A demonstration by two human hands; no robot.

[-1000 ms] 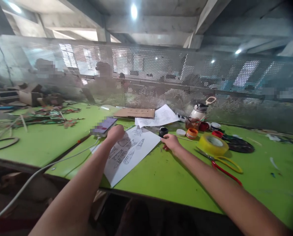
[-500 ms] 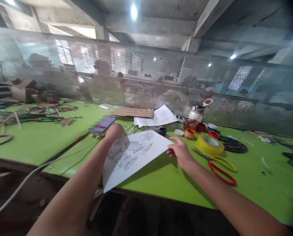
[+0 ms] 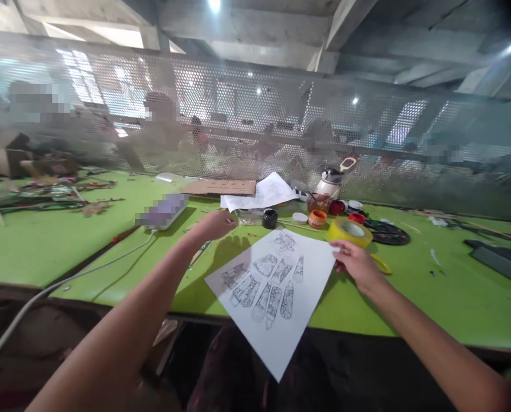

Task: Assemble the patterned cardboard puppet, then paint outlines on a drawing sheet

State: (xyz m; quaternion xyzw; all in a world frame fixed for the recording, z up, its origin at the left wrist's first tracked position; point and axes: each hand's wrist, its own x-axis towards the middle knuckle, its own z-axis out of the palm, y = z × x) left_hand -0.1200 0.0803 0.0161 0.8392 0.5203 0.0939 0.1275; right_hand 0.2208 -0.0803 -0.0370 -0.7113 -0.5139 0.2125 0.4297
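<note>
My right hand (image 3: 350, 262) pinches the right corner of a white sheet (image 3: 300, 286) printed with black line drawings. The sheet slants over the front edge of the green table (image 3: 345, 312), its lowest corner hanging above my lap. My left hand (image 3: 219, 224) is off the sheet, over the table beyond its left side, near a black paint jar (image 3: 269, 218) and a clear container; its fingers are curled together, and what they hold, if anything, is too small to make out. Yellow tape (image 3: 350, 231) lies just behind my right hand, partly covering scissors with a yellow handle.
Behind are cardboard (image 3: 221, 187), another drawn sheet (image 3: 272, 191), an orange paint jar (image 3: 317, 218) and a bottle (image 3: 328, 183). A phone (image 3: 163, 210) with a white cable lies left. A perforated screen (image 3: 238, 137) stands behind, with people beyond it.
The sheet has moved right and toward me with my right hand, showing more drawings. My left hand has shifted away from the sheet. The view has turned slightly; the scissors are now mostly hidden.
</note>
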